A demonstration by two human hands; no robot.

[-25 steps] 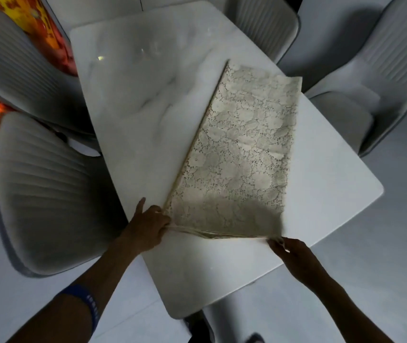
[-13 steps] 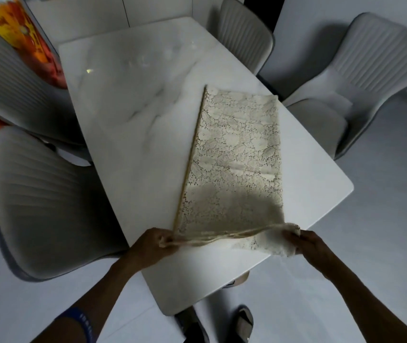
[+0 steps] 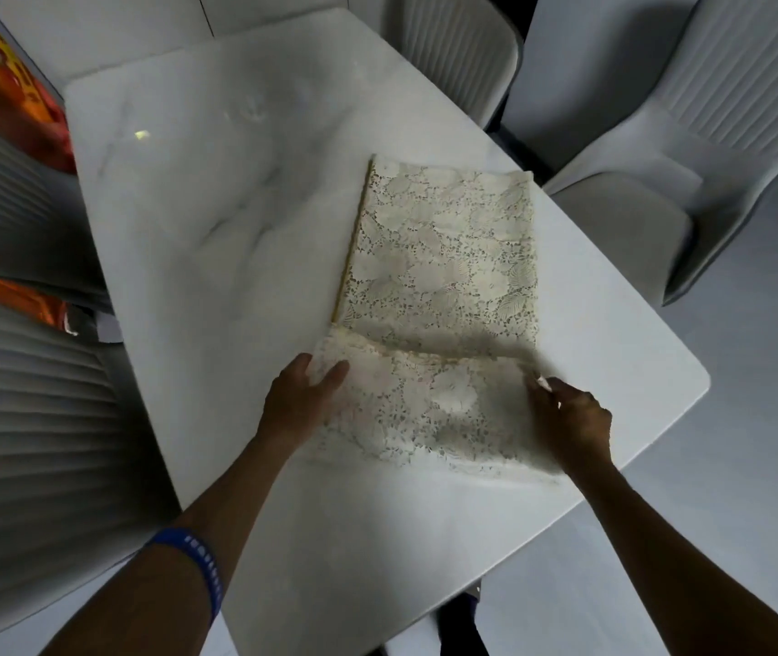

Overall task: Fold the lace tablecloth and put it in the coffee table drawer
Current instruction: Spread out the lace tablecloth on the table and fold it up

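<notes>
A cream lace tablecloth (image 3: 444, 258), folded into a long rectangle with leafy openwork, lies on a glossy white marble table (image 3: 216, 220). The left hand (image 3: 299, 400) and right hand (image 3: 571, 421) pinch its lifted near corners.

The white marble tabletop (image 3: 216, 239) carries one thing only, the cream lace tablecloth (image 3: 444, 258), folded and lying toward its right side
</notes>
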